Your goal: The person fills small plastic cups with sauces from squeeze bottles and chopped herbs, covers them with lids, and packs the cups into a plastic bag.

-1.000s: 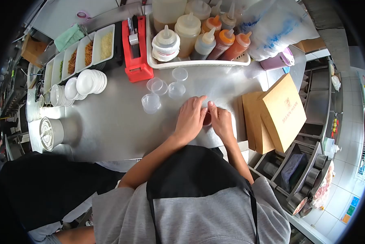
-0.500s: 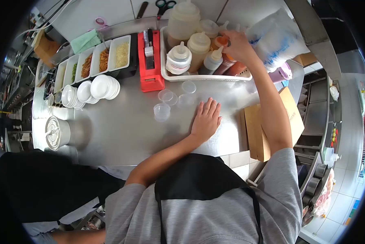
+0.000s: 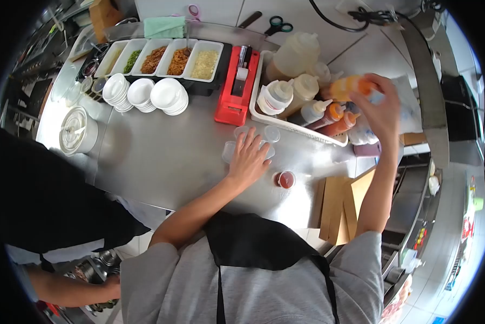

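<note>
My right hand [image 3: 380,105] is raised at the basket's right side, wrapped round a yellow-orange squeeze bottle [image 3: 344,88] that is tilted on its side and smeared by motion. Below it, several squeeze bottles lean in a white basket [image 3: 312,133], among them an orange-red one [image 3: 341,124] and a dark one [image 3: 312,112]. My left hand [image 3: 246,160], fingers spread, lies over clear plastic cups and lids and partly hides them. One clear lid [image 3: 272,133] shows beyond its fingertips. To its right stands a small cup of red sauce [image 3: 285,180].
A red dispenser [image 3: 233,89] stands left of the basket. Stacked white bowls [image 3: 169,96] sit before trays of toppings [image 3: 203,63]. A lidded container [image 3: 77,131] is at left, a cardboard box [image 3: 339,208] at right. A co-worker in a black apron [image 3: 48,200] stands at left.
My right hand has lifted the squeeze bottle out of the basket. My left hand has moved from the bare counter onto the clear cups and lids. The sauce cup now shows; the view has shifted.
</note>
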Tool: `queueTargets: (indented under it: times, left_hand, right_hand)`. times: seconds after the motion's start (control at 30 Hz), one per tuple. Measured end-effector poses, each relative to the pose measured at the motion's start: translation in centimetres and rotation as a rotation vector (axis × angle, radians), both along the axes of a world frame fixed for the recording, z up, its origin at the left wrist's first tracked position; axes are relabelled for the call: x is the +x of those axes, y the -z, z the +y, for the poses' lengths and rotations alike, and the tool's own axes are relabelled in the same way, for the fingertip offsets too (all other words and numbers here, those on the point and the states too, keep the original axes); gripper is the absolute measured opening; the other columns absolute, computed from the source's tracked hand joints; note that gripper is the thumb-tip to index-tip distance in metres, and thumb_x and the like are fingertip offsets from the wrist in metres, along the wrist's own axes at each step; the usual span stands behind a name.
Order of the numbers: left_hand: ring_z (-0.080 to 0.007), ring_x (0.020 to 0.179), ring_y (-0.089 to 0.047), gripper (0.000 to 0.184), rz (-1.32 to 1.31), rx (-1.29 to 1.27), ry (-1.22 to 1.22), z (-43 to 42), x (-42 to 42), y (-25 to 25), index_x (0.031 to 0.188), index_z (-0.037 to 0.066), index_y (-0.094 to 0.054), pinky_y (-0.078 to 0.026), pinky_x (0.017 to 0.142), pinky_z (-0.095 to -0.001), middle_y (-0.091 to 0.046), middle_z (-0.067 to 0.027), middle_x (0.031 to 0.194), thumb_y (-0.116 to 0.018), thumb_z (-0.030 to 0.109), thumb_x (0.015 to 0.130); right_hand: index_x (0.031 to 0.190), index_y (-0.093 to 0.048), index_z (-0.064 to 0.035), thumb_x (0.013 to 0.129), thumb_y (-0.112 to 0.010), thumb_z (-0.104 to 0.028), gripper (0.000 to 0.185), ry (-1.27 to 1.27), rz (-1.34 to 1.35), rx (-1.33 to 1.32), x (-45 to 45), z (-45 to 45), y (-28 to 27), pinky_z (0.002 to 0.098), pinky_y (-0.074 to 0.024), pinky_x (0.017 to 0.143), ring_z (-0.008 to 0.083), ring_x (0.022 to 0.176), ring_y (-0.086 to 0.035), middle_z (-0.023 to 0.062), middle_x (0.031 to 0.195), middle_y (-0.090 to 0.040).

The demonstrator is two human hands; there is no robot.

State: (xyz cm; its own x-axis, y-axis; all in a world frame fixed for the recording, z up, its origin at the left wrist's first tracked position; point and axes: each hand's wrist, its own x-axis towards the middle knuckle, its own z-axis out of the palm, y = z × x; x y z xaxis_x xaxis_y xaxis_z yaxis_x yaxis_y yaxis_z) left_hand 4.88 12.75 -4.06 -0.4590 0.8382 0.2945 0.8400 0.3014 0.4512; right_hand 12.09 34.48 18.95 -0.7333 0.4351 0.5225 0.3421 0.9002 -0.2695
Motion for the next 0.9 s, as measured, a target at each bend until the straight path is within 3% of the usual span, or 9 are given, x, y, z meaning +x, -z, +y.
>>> queueTargets:
  times: [0.07, 0.17, 0.23, 0.37, 0.5, 0.6, 0.63, 0.73, 0.9]
  left_hand:
    - [-0.0317, 0.122, -0.038, 0.036, 0.016, 0.001, 0.004, 0.3, -0.4, 0.5, 0.104, 0.007, -0.061, -0.023, 0.103, -0.0475, -0.056, -0.0109, 0.112, -0.069, 0.025, 0.073]
    - [-0.0303, 0.118, -0.043, 0.031, 0.007, 0.080, 0.019, 0.3, -0.1, 0.9, 0.097, 0.006, -0.063, -0.024, 0.103, -0.0466, -0.058, -0.0110, 0.106, -0.069, 0.024, 0.073]
    - [-0.0260, 0.117, -0.044, 0.031, -0.022, 0.084, 0.034, -0.1, -0.1, 0.1, 0.101, 0.009, -0.062, -0.024, 0.103, -0.0471, -0.056, -0.0079, 0.110, -0.069, 0.024, 0.074]
    - [-0.0272, 0.110, -0.048, 0.044, -0.307, 0.174, 0.060, -1.6, 0.1, -2.3, 0.114, 0.010, -0.053, -0.032, 0.097, -0.0446, -0.052, -0.0092, 0.112, -0.069, 0.017, 0.073]
    - [-0.0301, 0.107, -0.049, 0.056, -0.561, 0.238, 0.107, -2.8, 0.1, -3.1, 0.123, 0.010, -0.045, -0.038, 0.091, -0.0422, -0.049, -0.0117, 0.115, -0.069, 0.011, 0.072]
    - [-0.0315, 0.107, -0.049, 0.062, -0.568, 0.247, 0.143, -2.6, 0.1, -2.9, 0.128, 0.010, -0.041, -0.038, 0.090, -0.0418, -0.048, -0.0132, 0.116, -0.069, 0.010, 0.072]
    - [-0.0319, 0.107, -0.049, 0.064, -0.559, 0.236, 0.151, -2.5, 0.1, -2.9, 0.129, 0.010, -0.040, -0.038, 0.090, -0.0419, -0.047, -0.0136, 0.117, -0.069, 0.011, 0.072]
    - [-0.0325, 0.107, -0.048, 0.069, -0.561, 0.179, 0.255, -1.5, 0.5, -3.1, 0.133, 0.011, -0.036, -0.038, 0.091, -0.0418, -0.046, -0.0139, 0.118, -0.068, 0.012, 0.072]
    - [-0.0321, 0.107, -0.048, 0.070, -0.574, 0.106, 0.324, 0.9, 1.7, -3.4, 0.135, 0.012, -0.034, -0.038, 0.092, -0.0413, -0.046, -0.0136, 0.118, -0.066, 0.014, 0.073]
  right_hand:
    - [0.109, -0.058, -0.0027, 0.066, -0.077, -0.009, 0.047, -0.058, 0.259, 0.099, 1.6, -2.7, -2.4, 0.0325, -0.0439, 0.087, 0.0187, 0.097, -0.056, 0.0075, 0.104, -0.059]
    - [0.121, -0.048, -0.0013, 0.070, -0.076, -0.006, 0.059, -0.379, 0.641, -0.406, 0.5, -5.9, -0.9, 0.0329, -0.0447, 0.089, 0.0192, 0.101, -0.055, 0.0093, 0.111, -0.057]
    - [0.125, -0.040, 0.0014, 0.074, -0.071, -0.005, 0.060, -0.538, 0.611, -0.605, 0.1, -5.2, 2.0, 0.0325, -0.0465, 0.087, 0.0209, 0.102, -0.056, 0.0149, 0.117, -0.054]
    - [0.125, -0.037, 0.0034, 0.078, -0.061, -0.055, 0.078, -0.599, 0.461, -1.113, 1.3, -6.2, 6.0, 0.0316, -0.0479, 0.071, 0.0214, 0.080, -0.059, 0.0137, 0.100, -0.057]
    - [0.123, -0.039, 0.0027, 0.073, -0.060, -0.066, 0.088, -0.581, -0.151, -1.259, 4.7, -4.0, 6.6, 0.0303, -0.0471, 0.066, 0.0177, 0.076, -0.058, 0.0106, 0.089, -0.058]
    - [0.117, -0.048, -0.0005, 0.064, -0.074, -0.058, 0.082, -0.297, -0.690, -0.784, 5.3, -5.2, 4.2, 0.0295, -0.0472, 0.062, 0.0187, 0.073, -0.059, 0.0075, 0.078, -0.058]
    - [0.112, -0.052, -0.0020, 0.061, -0.077, -0.053, 0.076, -0.242, -0.788, -0.313, 5.3, -5.7, 4.2, 0.0299, -0.0474, 0.061, 0.0198, 0.074, -0.060, 0.0079, 0.078, -0.057]
    - [0.097, -0.056, -0.0037, 0.058, -0.079, -0.045, 0.061, -0.271, -0.860, 0.287, 6.0, -6.2, 4.0, 0.0314, -0.0485, 0.064, 0.0218, 0.076, -0.061, 0.0087, 0.082, -0.057]
    - [0.092, -0.054, -0.0045, 0.054, -0.080, -0.042, 0.060, -0.129, -1.226, 0.463, 4.1, -8.2, 2.9, 0.0336, -0.0482, 0.069, 0.0214, 0.083, -0.060, 0.0071, 0.090, -0.054]
